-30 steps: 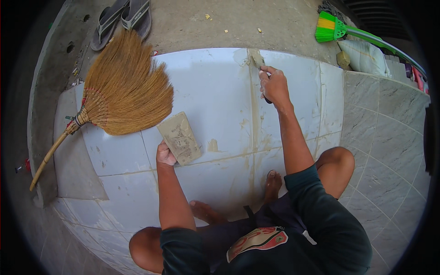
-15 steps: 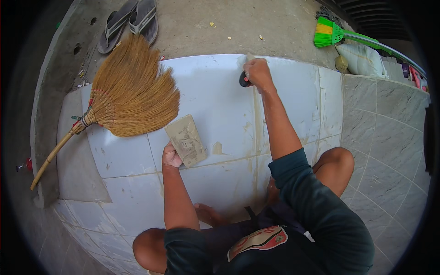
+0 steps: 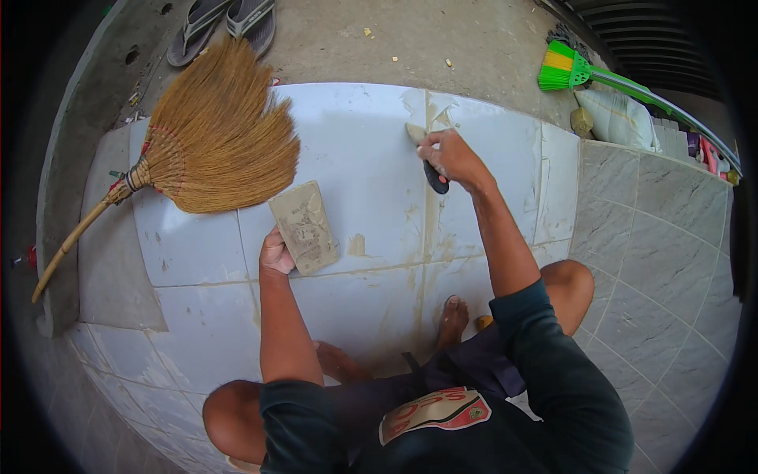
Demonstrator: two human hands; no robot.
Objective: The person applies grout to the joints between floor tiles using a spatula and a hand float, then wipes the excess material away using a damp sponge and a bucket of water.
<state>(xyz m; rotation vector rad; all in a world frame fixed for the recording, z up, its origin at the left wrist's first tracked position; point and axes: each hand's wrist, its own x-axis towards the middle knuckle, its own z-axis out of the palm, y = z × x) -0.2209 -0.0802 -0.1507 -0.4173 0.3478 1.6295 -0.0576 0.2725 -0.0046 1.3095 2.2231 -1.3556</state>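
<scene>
My left hand [image 3: 275, 253] grips the lower left edge of a flat rectangular board [image 3: 306, 225], smeared with beige-grey grout, and holds it above the white tiles [image 3: 347, 150]. In my right hand [image 3: 460, 160] is a putty knife [image 3: 435, 179] with a black handle. Its grout-coated blade points up and left, beside the far end of a grout joint [image 3: 429, 217]. Beige smears lie along both sides of that joint, and more grout marks the tile by its far edge. Whether the blade touches the tile I cannot tell.
A straw broom [image 3: 221, 134] lies on the left, its bristles close to the board. Grey sandals [image 3: 251, 28] rest on the concrete beyond. At far right are a green-and-yellow brush broom [image 3: 564, 66] and a white sack [image 3: 620, 118]. Grey tiles [image 3: 632, 205] border the right.
My right hand has drawn the putty knife back from the tiles' far edge, and its blade now shows. Grout at the joint's far end is uncovered. The board stays in my left hand.
</scene>
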